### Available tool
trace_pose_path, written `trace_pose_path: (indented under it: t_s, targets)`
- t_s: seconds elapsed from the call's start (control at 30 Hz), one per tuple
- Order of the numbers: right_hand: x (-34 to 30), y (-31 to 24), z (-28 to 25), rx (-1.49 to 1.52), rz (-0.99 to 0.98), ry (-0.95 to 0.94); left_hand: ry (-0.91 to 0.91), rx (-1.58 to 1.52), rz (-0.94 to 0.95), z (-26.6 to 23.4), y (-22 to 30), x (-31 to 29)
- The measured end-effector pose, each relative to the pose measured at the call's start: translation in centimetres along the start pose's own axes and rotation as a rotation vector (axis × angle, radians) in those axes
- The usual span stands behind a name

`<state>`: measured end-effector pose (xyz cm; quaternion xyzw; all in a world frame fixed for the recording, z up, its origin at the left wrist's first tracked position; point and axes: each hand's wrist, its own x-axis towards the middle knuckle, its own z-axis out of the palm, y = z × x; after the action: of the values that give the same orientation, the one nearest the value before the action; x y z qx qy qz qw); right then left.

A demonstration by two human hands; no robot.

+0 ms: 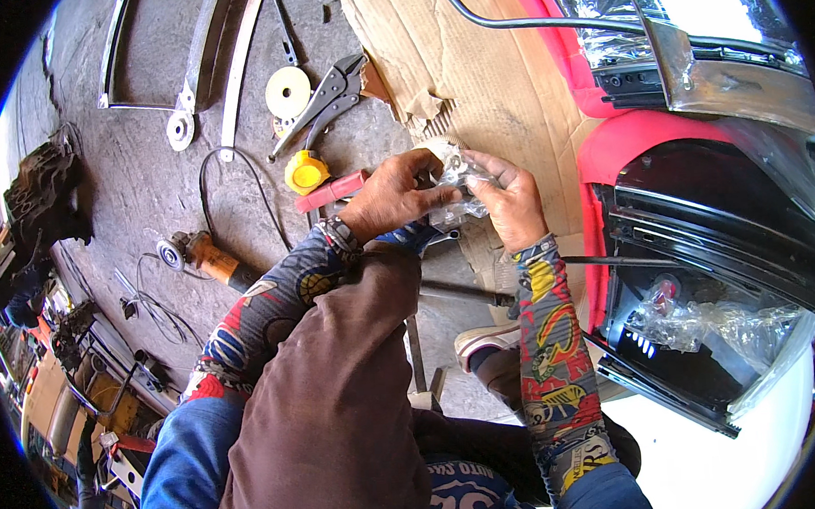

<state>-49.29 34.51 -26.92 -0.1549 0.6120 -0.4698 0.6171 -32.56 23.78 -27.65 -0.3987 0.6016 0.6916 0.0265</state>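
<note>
Above my raised knee, both hands meet at a small clear plastic bag (454,216) with shiny metal pieces in it. My left hand (402,197) pinches the bag from the left, thumb and fingers closed. From the other side my right hand (513,199) grips it, thumb pressed to the plastic. Exactly what the metal pieces are, I cannot make out. Just left of the hands lies a red bar-shaped object (332,192), and beyond it a yellow tape measure (306,172). A pair of locking pliers (324,104) rests farther off on the floor.
Cardboard (500,90) covers the floor ahead. On the right are black metal seat frames (703,204) with red covering (639,142) and plastic wrap. An angle grinder (217,260), a pale yellow disc (287,92), cables and curved metal strips (240,73) lie on the left.
</note>
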Motion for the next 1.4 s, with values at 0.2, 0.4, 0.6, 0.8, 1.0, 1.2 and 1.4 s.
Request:
trace_pose_path:
  t_s: [0.2, 0.4, 0.6, 0.8, 1.0, 1.2, 1.4]
  targets:
    - [0.2, -2.2, -0.4, 0.192, 0.141, -0.089, 0.040, 0.084, -0.028, -0.5, 0.9, -0.1]
    - [0.3, -2.5, -0.8, 0.259, 0.228, -0.085, 0.097, 0.000, 0.012, -0.3, 1.8, -0.1]
    - [0.7, -0.6, -0.4, 0.041, 0.183, -0.007, 0.231, 0.511, 0.289, -0.5, 2.5, -1.0]
    - [0.2, 0.2, 0.2, 0.076, 0.152, 0.001, 0.089, 0.725, 0.552, -0.3, 3.0, -1.0]
    - [-0.4, 0.5, 0.6, 0.187, 0.228, 0.056, 0.023, 0.544, 0.492, -0.2, 2.5, -1.0]
    - [0.3, 0.4, 0.3, 0.323, 0.197, 0.190, 0.104, -0.366, -0.063, -1.3, 1.5, -1.5]
    - [0.1, -0.9, 0.2, 0.279, 0.102, 0.115, 0.325, -0.544, -0.206, -6.6, -2.6, -1.0]
